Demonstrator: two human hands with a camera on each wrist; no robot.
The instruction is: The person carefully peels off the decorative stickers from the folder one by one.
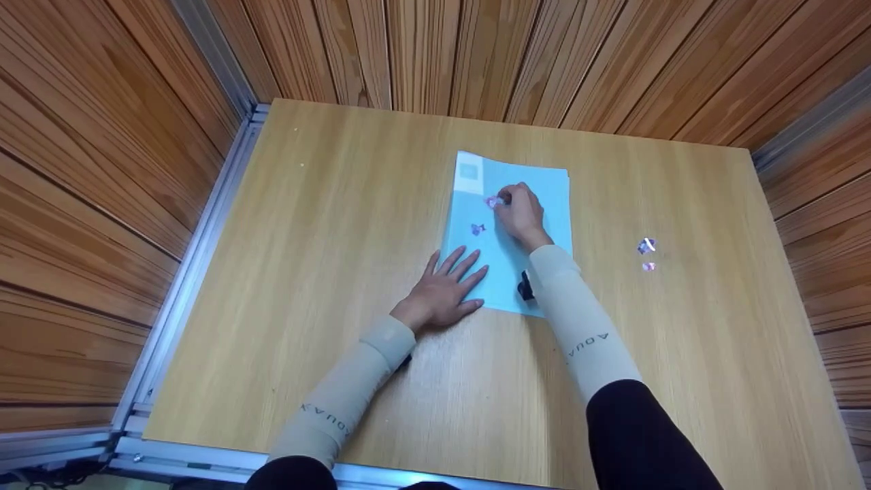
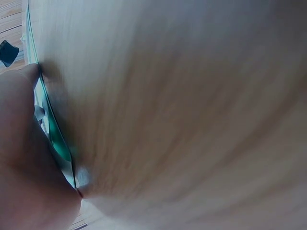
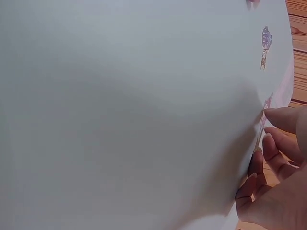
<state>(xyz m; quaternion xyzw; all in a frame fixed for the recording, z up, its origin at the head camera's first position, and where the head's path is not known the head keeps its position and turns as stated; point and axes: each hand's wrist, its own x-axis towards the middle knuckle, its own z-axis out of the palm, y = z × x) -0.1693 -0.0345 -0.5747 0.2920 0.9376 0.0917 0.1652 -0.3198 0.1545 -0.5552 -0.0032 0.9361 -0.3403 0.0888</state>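
A light blue sheet or folder (image 1: 527,184) lies on the table, with a pale square label at its upper left corner. My right hand (image 1: 522,212) is over its upper half, fingers curled, pinching a small pink-purple shiny sticker (image 1: 492,202) close above the blue surface. In the right wrist view, the thumb and fingertips meet the sticker (image 3: 267,103) at its edge. A purple butterfly-like sticker (image 1: 478,229) lies on the blue surface just below it. My left hand (image 1: 442,296) rests flat with spread fingers, pressing the lower left edge.
Two small shiny stickers lie on the table to the right, a purple one (image 1: 646,246) and a pink one (image 1: 648,267). The wooden tabletop (image 1: 340,224) is bordered by wood-plank walls (image 1: 422,54) and a metal frame rail (image 1: 197,272) on the left.
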